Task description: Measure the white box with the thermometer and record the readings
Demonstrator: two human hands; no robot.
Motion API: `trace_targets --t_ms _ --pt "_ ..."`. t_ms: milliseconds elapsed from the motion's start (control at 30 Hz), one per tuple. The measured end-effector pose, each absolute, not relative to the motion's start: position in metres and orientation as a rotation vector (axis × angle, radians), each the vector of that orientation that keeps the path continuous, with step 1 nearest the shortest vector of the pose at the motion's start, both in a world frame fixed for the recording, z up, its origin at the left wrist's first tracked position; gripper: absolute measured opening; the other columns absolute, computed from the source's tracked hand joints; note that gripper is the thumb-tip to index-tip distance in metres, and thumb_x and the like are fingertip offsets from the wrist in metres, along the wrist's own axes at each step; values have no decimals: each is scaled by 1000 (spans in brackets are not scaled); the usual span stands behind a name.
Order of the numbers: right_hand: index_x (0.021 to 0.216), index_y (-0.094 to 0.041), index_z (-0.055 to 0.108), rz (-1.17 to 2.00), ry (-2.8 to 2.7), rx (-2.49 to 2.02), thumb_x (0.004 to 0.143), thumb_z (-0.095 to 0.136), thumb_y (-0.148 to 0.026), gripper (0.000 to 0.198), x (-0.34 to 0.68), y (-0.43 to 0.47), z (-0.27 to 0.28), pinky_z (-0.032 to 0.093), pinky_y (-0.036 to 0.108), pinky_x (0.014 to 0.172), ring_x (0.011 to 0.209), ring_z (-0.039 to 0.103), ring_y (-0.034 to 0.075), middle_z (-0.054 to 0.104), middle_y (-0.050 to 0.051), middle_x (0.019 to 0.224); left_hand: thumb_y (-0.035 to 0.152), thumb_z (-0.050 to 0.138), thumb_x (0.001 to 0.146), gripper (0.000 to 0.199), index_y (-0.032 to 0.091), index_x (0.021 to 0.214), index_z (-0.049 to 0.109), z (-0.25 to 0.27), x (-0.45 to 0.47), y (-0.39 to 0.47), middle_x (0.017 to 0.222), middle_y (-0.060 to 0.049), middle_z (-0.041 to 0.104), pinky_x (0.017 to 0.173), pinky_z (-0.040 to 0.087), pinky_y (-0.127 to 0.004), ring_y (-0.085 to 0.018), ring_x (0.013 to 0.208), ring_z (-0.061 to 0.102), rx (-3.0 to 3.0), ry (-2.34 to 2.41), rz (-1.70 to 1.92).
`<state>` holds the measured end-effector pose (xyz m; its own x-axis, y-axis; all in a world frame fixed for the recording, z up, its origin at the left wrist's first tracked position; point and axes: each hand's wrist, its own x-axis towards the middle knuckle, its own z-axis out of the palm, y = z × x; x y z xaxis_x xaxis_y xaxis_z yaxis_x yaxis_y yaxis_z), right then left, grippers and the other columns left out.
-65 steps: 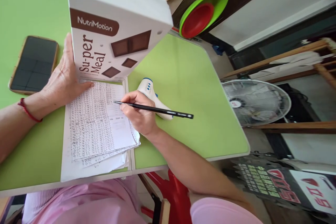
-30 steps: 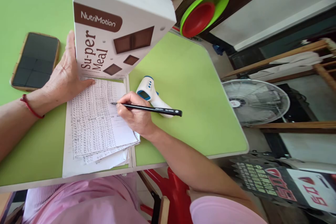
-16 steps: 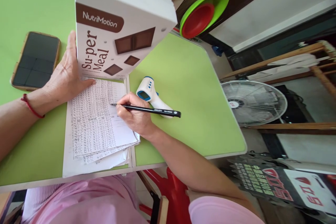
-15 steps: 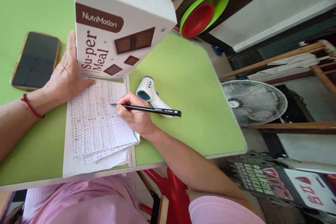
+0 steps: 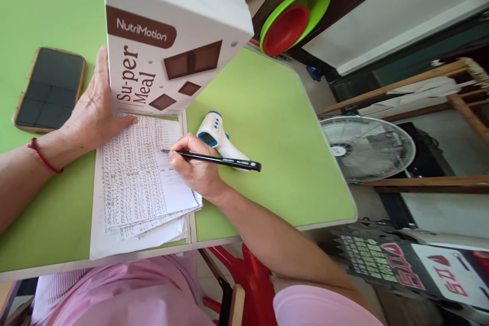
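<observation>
My right hand [image 5: 196,165] is closed around a black pen [image 5: 225,161], its tip at the written lines on the top sheet. The stack of handwritten paper [image 5: 141,178] lies at the front of the green table, loose sheets showing beneath. My left hand [image 5: 93,112] is spread, fingers stretched along the side of a white box [image 5: 153,69] marked NutriMotion Su-per Meal, thumb on the paper's upper edge. That box stands upright behind the paper. Just beyond my right hand lies a white and blue infrared thermometer [image 5: 217,135], its handle partly behind the pen.
A phone [image 5: 49,89] in a tan-edged case lies left of my left hand. The green table [image 5: 282,147] ends at a pale rim on the right. Past it stand a fan [image 5: 362,150] and wooden rails. Green and red basins [image 5: 286,29] are at the back.
The whole view has shifted very slightly, putting things a little further left. Both hands keep their places, and the pen tip stays on about the same spot of the sheet.
</observation>
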<state>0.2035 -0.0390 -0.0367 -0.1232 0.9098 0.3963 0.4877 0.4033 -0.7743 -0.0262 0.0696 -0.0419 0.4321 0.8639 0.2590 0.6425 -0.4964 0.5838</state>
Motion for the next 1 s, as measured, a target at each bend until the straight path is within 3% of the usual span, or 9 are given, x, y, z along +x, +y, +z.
trace_targets --t_ms 267,467,633,1000 --pt "68 -23 49 609 -1771 -1217 77 56 -21 12 205 -39 -38 38 23 45 48 44 8 52 -6 55 43 70 68 112 11 153 3 -45 -29 71 161 -21 8 123 23 -56 -40 150 15 2312 1198 840" --pt "67 -24 48 579 -1719 -1295 77 55 -23 12 205 -39 -37 37 25 45 48 42 9 53 -5 54 39 74 68 115 14 154 1 -45 -29 71 161 -21 9 122 22 -59 -42 150 15 2330 1155 891" --pt "68 -24 47 541 -1762 -1291 77 55 -21 13 206 -40 -37 37 26 47 49 42 9 51 -6 54 35 72 67 114 9 153 3 -41 -26 67 160 -23 10 124 20 -56 -41 150 14 2278 1220 851" --pt "64 -25 43 546 -1741 -1291 76 54 -20 16 205 -39 -35 35 26 44 46 39 9 47 -6 51 39 71 70 111 12 152 2 -41 -26 68 160 -23 15 120 28 -58 -41 148 22 2333 1187 889"
